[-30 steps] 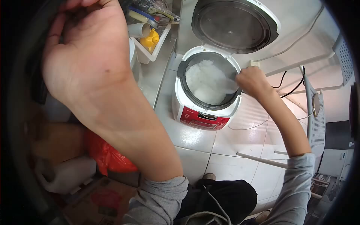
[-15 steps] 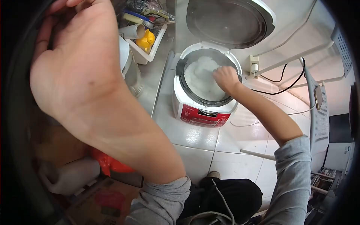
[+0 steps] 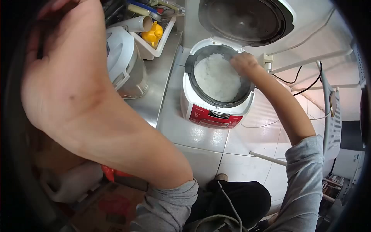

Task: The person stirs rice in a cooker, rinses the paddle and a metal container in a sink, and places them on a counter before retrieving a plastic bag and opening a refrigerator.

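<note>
My right hand (image 3: 244,64) is closed in a fist over the back right rim of a red and white rice cooker (image 3: 218,112). Whatever it may hold is hidden behind the fingers. Inside the dark inner pot lies white cooked rice (image 3: 217,79), loosely heaped, with faint steam over it. The cooker's lid (image 3: 247,21) stands raised at the back. My left hand (image 3: 63,58) is held up close to the camera, palm side showing, at the upper left. Its fingers bend into the dark edge of the view, fingertips hidden.
A lidded clear bucket (image 3: 131,75) stands on a metal counter (image 3: 152,85) at the left. Behind it, a white bin (image 3: 164,44) holds a yellow funnel-like item (image 3: 154,34). A plugged-in socket (image 3: 268,62) and a perforated grey chair (image 3: 333,120) are at the right.
My right hand has shifted from over the rice toward the pot's back right rim, uncovering more rice. The view has tilted slightly. My left hand stays raised.
</note>
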{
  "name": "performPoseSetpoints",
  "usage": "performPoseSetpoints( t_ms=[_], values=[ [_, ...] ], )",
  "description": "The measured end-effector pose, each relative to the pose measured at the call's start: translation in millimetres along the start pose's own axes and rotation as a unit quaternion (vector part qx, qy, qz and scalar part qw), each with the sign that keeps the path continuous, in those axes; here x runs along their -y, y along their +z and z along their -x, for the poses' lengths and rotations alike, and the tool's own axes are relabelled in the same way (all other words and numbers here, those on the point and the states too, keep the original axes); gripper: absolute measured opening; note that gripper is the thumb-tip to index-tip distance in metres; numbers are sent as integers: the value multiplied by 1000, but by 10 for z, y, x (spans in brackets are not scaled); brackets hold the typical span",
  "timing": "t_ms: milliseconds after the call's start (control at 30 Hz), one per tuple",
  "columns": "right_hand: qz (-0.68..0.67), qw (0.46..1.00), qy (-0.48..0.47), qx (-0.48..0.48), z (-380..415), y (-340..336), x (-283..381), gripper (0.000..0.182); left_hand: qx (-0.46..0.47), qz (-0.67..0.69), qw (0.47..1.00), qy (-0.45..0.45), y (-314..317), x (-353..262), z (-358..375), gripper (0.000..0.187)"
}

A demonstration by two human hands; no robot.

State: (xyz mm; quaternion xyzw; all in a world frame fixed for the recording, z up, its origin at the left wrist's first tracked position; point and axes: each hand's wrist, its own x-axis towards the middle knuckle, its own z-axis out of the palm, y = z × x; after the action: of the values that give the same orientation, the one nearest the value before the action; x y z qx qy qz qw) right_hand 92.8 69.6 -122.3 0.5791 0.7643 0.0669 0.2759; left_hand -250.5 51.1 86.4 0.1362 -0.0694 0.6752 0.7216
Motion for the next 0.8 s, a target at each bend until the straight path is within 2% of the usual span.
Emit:
performPoseSetpoints(
  t_ms=[33, 100, 167, 233, 300, 367, 433, 467, 500, 533, 567, 600, 633, 700, 733, 800],
  values=[
    [-31, 997, -8, 66, 79, -88, -12, 14, 4, -22, 1000, 9, -12, -30, -24, 10],
    [-32, 997, -27, 61, 142, -86, -26, 19, 19, 0, 1000, -4, -5, -9, -18, 11],
    [-88, 983, -12, 160, 191, -162, 14, 19, 30, 20, 999, -12, 0, -10, 6, 12],
    [-106, 984, 11, 140, 204, -50, 81, 24, 75, -38, 996, 13, 26, -1, 5, 13],
    [-125, 984, 34, 119, 265, -64, 105, 28, 69, -28, 997, 25, 42, 59, -25, 13],
    [-164, 964, 86, 189, 335, -230, 138, 29, 64, -20, 997, 41, 16, 171, -76, 13],
    [-176, 962, 109, 177, 334, 2, 92, 28, 102, -75, 989, 74, -166, 425, -106, 16],
    [-192, 957, 137, 168, 344, 92, 75, 28, 59, -227, 966, 106, -269, 618, -89, 19],
    [-192, 957, 140, 166, 374, 96, 90, 28, 14, -373, 918, 133, -432, 814, -33, 21],
    [-181, 962, 137, 153, 416, 105, 126, 27, 30, -442, 890, 108, -750, 971, 88, 27],
    [-171, 966, 134, 139, 442, 101, 166, 26, -52, -548, 835, 13, -1026, 1069, 207, 28],
    [-174, 966, 133, 138, 484, 28, 211, 26, 9, -611, 790, 46, -1534, 1195, 357, 28],
    [-190, 962, 122, 156, 541, -104, 258, 25, 9, -677, 735, 40, -1853, 1278, 541, 33],
    [-206, 956, 107, 177, 578, -108, 310, 25, -97, -734, 671, -38, -2309, 1315, 836, 41],
    [-220, 957, 98, 164, 584, -3, 305, 24, -98, -735, 670, -39, -2563, 1331, 975, 41],
    [-234, 956, 91, 151, 606, 143, 281, 24, -220, -580, 773, -130, -2842, 1352, 1132, 53]
  ],
)
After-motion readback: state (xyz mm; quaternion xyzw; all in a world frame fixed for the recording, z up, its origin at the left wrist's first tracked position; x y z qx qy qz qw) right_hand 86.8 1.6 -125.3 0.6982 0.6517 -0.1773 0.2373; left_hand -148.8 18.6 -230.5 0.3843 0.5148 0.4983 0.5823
